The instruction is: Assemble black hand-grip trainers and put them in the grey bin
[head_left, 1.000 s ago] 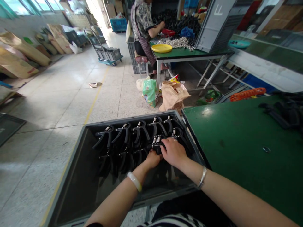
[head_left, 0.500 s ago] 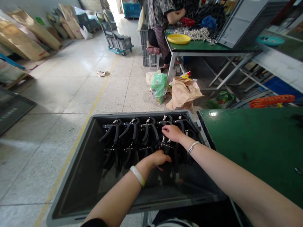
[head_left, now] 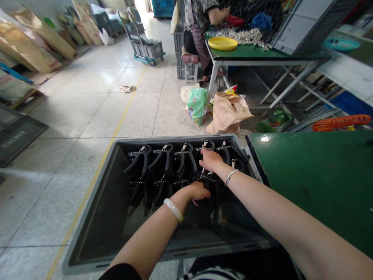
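Observation:
Inside a grey plastic crate [head_left: 87, 194] lie two rows of black hand grips with metal springs, such as the one at the back left [head_left: 140, 160]. My left hand [head_left: 199, 191] is closed round a black hand grip [head_left: 215, 194] in the front row, right of the middle. Just behind it, my right hand [head_left: 210, 159] is over the back row with its fingers curled together beside a grip's spring; what they hold, if anything, is hidden.
A green table [head_left: 314, 171] adjoins the crate's right side. Beyond the crate stand a brown paper bag [head_left: 229, 112] and a green plastic bag [head_left: 197, 105]. A person [head_left: 198, 35] sits at another table with a yellow tray [head_left: 223, 43]. A trolley [head_left: 148, 50] stands farther back.
My right hand has shifted slightly up, towards the crate's back row. My left hand remains at the same front-row grip. The whole view has moved a little.

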`<state>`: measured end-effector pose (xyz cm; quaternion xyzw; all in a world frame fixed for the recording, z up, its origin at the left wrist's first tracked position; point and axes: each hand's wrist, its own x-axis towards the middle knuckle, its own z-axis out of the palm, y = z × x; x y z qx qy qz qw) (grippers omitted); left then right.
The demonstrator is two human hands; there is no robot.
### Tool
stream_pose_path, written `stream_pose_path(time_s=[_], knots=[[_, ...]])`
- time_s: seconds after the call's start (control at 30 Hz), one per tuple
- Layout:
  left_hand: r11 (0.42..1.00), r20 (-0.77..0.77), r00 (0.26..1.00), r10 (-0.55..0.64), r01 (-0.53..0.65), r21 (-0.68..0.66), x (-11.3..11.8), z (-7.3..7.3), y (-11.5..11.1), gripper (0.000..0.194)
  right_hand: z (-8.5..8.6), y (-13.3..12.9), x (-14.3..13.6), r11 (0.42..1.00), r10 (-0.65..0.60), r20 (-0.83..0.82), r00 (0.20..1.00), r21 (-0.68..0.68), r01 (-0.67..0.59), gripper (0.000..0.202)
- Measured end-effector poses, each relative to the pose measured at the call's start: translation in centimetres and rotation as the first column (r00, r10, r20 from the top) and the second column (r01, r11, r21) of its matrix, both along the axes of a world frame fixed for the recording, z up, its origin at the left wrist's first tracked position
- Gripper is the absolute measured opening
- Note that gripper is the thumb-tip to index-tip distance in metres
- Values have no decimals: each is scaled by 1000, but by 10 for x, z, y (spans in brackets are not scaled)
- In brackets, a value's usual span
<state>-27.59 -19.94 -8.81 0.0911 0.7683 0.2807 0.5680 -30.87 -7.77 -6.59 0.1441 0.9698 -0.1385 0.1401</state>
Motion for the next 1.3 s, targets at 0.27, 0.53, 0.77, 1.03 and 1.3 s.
stream_pose_path(time_s=[0.27,0.53,0.77,1.03,1.3], knots=[[971,211,957,197,-220,93,-7,-3,-5,28,33,17,57,993,118,-187,975,50,-111,37],[872,445,816,369,-469,139,0,3,-13,31,0,2,126,947,309,-192,932,148,-283,56],[758,311,780,544,-615,217,23,-15,-36,62,12,6,105,881,427,-98,899,272,-388,59],[602,533,642,551,-748,279,20,-14,-7,76,17,3,102,917,377,-127,918,188,-351,44],[535,618,550,562,-811,235,17,-25,-21,84,3,13,93,948,318,-186,930,80,-309,42]])
